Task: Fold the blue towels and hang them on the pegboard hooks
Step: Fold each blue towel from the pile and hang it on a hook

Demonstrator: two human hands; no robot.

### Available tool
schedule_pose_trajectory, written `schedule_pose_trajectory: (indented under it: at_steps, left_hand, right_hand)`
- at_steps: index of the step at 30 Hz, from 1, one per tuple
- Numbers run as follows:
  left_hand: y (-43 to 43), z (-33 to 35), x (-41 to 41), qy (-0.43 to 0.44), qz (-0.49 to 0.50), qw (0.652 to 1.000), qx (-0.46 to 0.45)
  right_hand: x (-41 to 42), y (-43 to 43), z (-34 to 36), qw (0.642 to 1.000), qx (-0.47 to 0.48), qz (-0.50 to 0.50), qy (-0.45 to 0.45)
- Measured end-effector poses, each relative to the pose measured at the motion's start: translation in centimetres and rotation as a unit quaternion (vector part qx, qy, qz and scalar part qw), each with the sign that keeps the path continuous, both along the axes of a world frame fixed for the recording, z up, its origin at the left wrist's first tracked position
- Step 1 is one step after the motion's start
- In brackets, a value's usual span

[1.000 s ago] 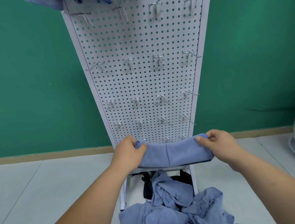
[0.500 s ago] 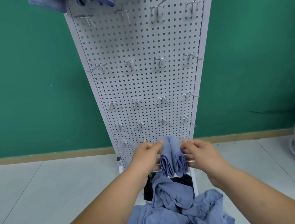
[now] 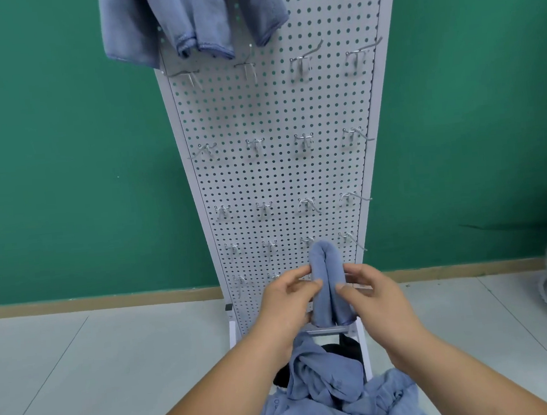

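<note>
1. Folding, closing stage: the folded towel point(image 3: 328, 282) stands upright between both hands as a narrow doubled bundle. It sits low in front of the pegboard point(image 3: 279, 173), with its rounded bend uppermost.
2. Change: one second ago this towel was stretched as a wide band between the hands. Half a second ago its ends had been swung together. Now the two halves lie pressed side by side, and the view has tilted up to show the hung towels point(image 3: 196, 15) at the top of the board.
3. Left hand point(image 3: 290, 300): the fingers point(image 3: 308, 285) are curled and pinch the bundle's left flank.
4. Right hand point(image 3: 372, 294): the fingers point(image 3: 345, 288) are likewise curled and pinch the right flank. The towel is held from both sides and rests on nothing.
5. Meaning (judged): the fold appears complete, so the next move is probably a lift to a free hook. The hooks point(image 3: 299, 62) in the rows below the hung towels are all bare.
6. Materials: the towel is soft, matte blue cloth, thick enough to bulge at the bend. The pegboard is rigid white sheet with a regular grid of round holes. The hooks are thin bright wire, angled outward.
7. Remaining work: a crumpled pile of towels point(image 3: 331, 397) lies at the foot of the board above the pale tiled floor point(image 3: 81, 373), so several folds remain. What the pile rests on cannot be told.
</note>
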State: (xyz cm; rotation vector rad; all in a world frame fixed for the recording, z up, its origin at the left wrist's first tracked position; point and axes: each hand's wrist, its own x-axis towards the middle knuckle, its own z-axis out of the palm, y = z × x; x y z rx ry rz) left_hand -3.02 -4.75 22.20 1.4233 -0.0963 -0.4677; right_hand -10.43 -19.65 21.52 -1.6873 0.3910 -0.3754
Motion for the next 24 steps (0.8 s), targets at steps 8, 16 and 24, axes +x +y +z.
schedule_pose_trajectory:
  at_steps: [8,16,24]
  left_hand:
    - [0.6,3.0,-2.8,-0.123,0.028,0.992,-0.007]
    - [1.0,9.3,-2.8,-0.245,0.037,0.968,0.026]
    - [-0.1,18.8,-1.2,-0.393,0.108,0.913,0.035]
  right_hand:
    - [-1.9,1.9,3.3,0.995,-0.058,-0.022,-0.075]
    - [-1.6,2.5,9.5,0.983,-0.119,-0.049,-0.129]
    - [-0.6,1.7,19.5,0.955,-0.168,-0.08,-0.229]
